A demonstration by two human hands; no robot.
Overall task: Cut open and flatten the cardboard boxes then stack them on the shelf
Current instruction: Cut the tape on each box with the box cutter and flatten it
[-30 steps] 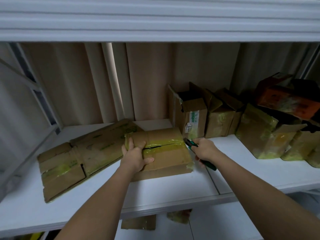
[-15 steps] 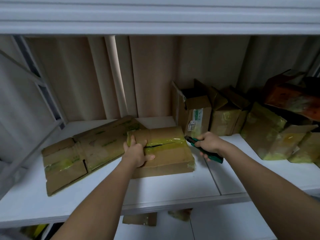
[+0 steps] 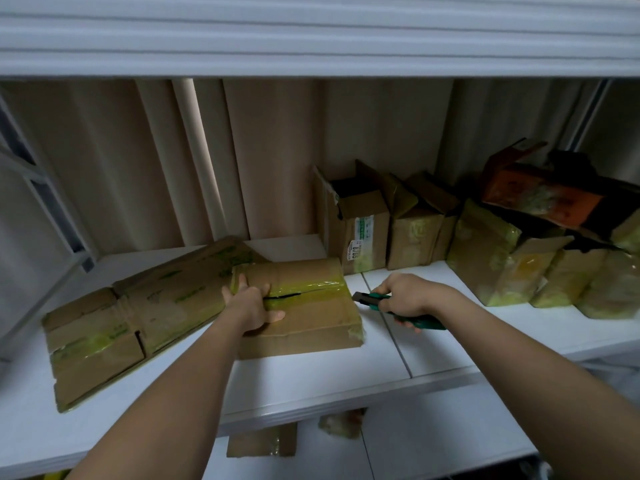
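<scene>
From my feed, the blade of the green utility knife (image 3: 398,306) is too small to make out, and my right hand (image 3: 408,295) covers the middle of its handle. My left hand (image 3: 252,306) hides part of the slit in the yellow-taped brown cardboard box (image 3: 311,306). That box overlaps the right end of the flattened brown cardboard sheet (image 3: 138,306). The white label on the open upright carton (image 3: 363,233) is unreadable. The cartons at far right (image 3: 616,285) run past the frame edge
</scene>
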